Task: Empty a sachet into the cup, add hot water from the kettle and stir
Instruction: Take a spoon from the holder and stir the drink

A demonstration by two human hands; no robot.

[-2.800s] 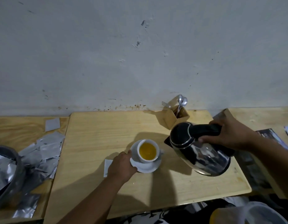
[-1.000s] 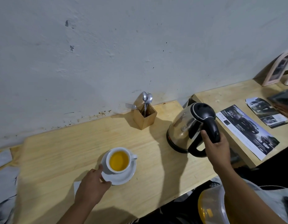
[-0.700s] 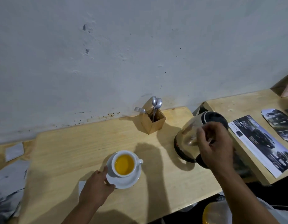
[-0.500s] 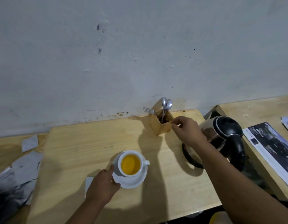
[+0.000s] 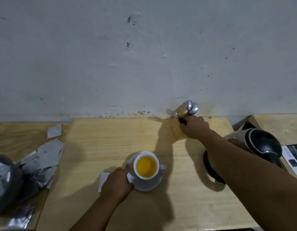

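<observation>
A white cup (image 5: 147, 153) of yellow-orange liquid stands on a white saucer (image 5: 147, 185) at the middle of the wooden table (image 5: 111, 139). My left hand (image 5: 116, 182) grips the saucer's left edge, thumb against the cup. A torn white sachet (image 5: 103, 178) lies partly under that hand. My right hand (image 5: 194, 128) reaches over the wooden cutlery holder (image 5: 175, 132) by the wall, fingers closed on the handles of two spoons (image 5: 192, 107) that stick up from it. The steel kettle (image 5: 259, 144) with its black lid stands at the right, partly behind my right forearm.
A fork (image 5: 171, 112) leans out of the holder to the left. Several silver sachets (image 5: 42, 157) are piled on the left bench beside a dark bowl (image 5: 4, 180). A printed brochure (image 5: 294, 157) lies at the right edge. The wall runs along the back.
My right hand set the kettle down at the right, let go of it and moved left to the cutlery holder, where it now closes on the spoons. My left hand stayed on the saucer.
</observation>
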